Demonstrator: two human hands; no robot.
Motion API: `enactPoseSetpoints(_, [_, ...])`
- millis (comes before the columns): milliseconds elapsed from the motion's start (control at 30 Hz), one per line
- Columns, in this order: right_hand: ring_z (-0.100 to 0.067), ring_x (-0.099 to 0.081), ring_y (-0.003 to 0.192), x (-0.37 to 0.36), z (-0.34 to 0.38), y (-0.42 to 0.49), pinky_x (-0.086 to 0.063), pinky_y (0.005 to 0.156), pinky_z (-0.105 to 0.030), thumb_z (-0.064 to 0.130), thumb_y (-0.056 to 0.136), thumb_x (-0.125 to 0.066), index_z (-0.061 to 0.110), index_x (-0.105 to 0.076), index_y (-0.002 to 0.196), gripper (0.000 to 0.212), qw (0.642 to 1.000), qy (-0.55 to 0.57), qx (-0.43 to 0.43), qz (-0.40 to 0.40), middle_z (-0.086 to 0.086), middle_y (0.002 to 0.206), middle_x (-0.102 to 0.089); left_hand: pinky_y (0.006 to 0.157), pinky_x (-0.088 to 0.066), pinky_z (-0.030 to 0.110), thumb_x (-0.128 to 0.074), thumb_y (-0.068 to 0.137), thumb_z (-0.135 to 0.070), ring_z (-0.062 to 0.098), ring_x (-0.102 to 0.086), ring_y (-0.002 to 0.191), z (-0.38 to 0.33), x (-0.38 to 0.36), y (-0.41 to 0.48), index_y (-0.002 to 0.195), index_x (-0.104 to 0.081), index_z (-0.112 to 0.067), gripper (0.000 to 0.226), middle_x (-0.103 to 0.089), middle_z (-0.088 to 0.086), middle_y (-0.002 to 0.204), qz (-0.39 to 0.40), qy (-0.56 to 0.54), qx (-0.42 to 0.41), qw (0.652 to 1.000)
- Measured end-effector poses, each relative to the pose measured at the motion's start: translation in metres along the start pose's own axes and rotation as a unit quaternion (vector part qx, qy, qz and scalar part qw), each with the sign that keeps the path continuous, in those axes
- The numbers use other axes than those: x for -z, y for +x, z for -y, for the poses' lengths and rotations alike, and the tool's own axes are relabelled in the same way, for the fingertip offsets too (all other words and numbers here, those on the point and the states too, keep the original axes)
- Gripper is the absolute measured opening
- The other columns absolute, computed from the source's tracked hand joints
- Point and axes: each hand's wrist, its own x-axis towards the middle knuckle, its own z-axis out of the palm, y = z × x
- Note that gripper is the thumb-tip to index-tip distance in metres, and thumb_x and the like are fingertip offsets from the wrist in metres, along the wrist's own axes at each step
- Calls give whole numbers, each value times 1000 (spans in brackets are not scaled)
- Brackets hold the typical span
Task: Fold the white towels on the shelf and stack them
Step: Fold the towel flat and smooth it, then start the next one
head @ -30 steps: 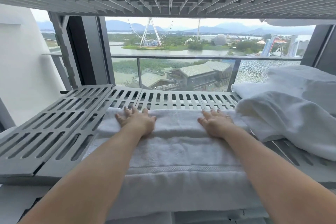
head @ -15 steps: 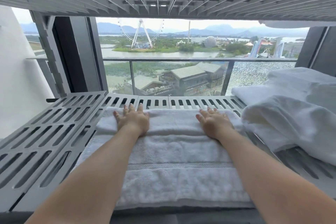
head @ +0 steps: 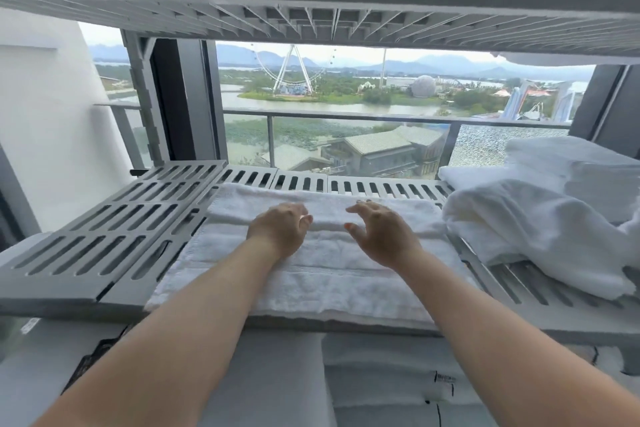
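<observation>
Grey slatted plastic shelf [head: 114, 229], seen from the person's head, with the ribbed underside of a higher shelf tier [head: 311, 21] overhead and, behind it, a glass balcony railing [head: 346, 116] looking out on water, low buildings and a Ferris wheel [head: 292, 69]. At centre, a partly folded white towel [head: 311, 284] lies flat on the shelf, its near edge at the shelf's front lip and a doubled layer [head: 398, 215] forming a raised band along its far side. Both bare forearms reach forward over the towel. The left hand [head: 278, 230] rests palm down on the towel at the edge of that band; its fingers bend downward out of sight, so whether its grip pinches the cloth cannot be told. The right hand [head: 381, 236] is just beside it, apart from it, fingers spread and loosely bent, its grip wide and holding nothing; contact with the towel is uncertain. To the right, a loose heap of unfolded white towels [head: 536, 236] lies on the shelf, touching the central towel's right end, with a neater pile of folded towels [head: 588, 166] behind it. Below the shelf's front lip, white folded linen [head: 381, 381] is visible.
</observation>
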Motion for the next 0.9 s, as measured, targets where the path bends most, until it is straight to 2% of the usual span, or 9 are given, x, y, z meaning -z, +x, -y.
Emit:
enactPoseSetpoints(133, [-19, -51, 131, 2, 5, -46, -37, 111, -38, 44, 97, -52, 29, -64, 124, 33, 999, -10, 44, 16, 2, 141, -57, 105, -46, 44, -37, 107, -41, 20, -53, 127, -14, 7, -36, 131, -60, -29, 36, -54, -5, 141, 101, -19, -22, 994])
enactPoseSetpoints(233, [-17, -56, 122, 11, 2, -72, -41, 107, -37, 41, 97, -53, 30, -74, 106, 26, 996, -48, 75, -10, 5, 128, -66, 114, -38, 45, -36, 107, -42, 21, -42, 141, -22, 13, -60, 136, -59, -33, 38, -43, -6, 154, 110, -14, -8, 994])
enactPoseSetpoints(367, [-19, -61, 108, 24, 1, -105, -47, 96, -36, 44, 98, -53, 24, -76, 97, 31, 993, -71, 85, -43, 5, 110, -70, 116, -35, 44, -36, 106, -42, 22, -40, 142, -33, 20, -91, 139, -57, -30, 40, -43, -4, 155, 125, -1, -2, 992])
enactPoseSetpoints(467, [-19, -54, 123, 27, 2, -130, -43, 102, -39, 67, 94, -40, 31, -65, 123, 51, 997, -42, 60, 26, 4, 128, -63, 116, -33, 42, -35, 106, -46, 22, -39, 142, -39, 25, -112, 144, -52, -27, 46, -45, 1, 154, 129, 8, 0, 992])
enactPoseSetpoints(533, [-17, -40, 140, 25, 0, -143, -33, 113, -40, 74, 88, -41, 33, -47, 143, 69, 994, -54, 63, 73, 6, 150, -47, 119, -27, 42, -32, 104, -57, 21, -32, 147, -41, 27, -126, 150, -45, -29, 56, -39, 2, 159, 136, 32, -9, 990])
enactPoseSetpoints(600, [-13, -28, 148, 24, -4, -150, -24, 120, -38, 65, 89, -49, 32, -35, 151, 71, 991, -81, 74, 80, 7, 159, -34, 121, -18, 39, -32, 98, -68, 19, -24, 152, -40, 28, -140, 155, -37, -32, 67, -31, 0, 164, 134, 61, -23, 989])
enactPoseSetpoints(700, [-11, -28, 148, 23, -9, -156, -23, 121, -34, 43, 97, -49, 33, -38, 150, 56, 995, -57, 66, 49, 8, 159, -34, 125, -12, 39, -38, 91, -77, 15, -15, 154, -37, 26, -157, 159, -23, -34, 81, -20, -4, 167, 130, 121, -45, 983])
enactPoseSetpoints(800, [-11, -33, 146, 22, -11, -163, -27, 120, -34, 35, 100, -46, 33, -45, 146, 46, 996, -39, 75, 23, 8, 156, -39, 125, -12, 39, -45, 100, -53, 15, -14, 155, -35, 23, -164, 160, -20, -33, 68, -19, -4, 168, 110, 145, -61, 981])
enactPoseSetpoints(900, [-14, -43, 140, 26, -13, -169, -35, 115, -35, 27, 99, -52, 28, -57, 138, 39, 998, 6, 70, 6, 6, 148, -51, 124, -17, 36, -38, 107, -30, 16, -23, 153, -30, 24, -166, 158, -30, -30, 52, -28, -3, 165, 82, 118, -66, 987])
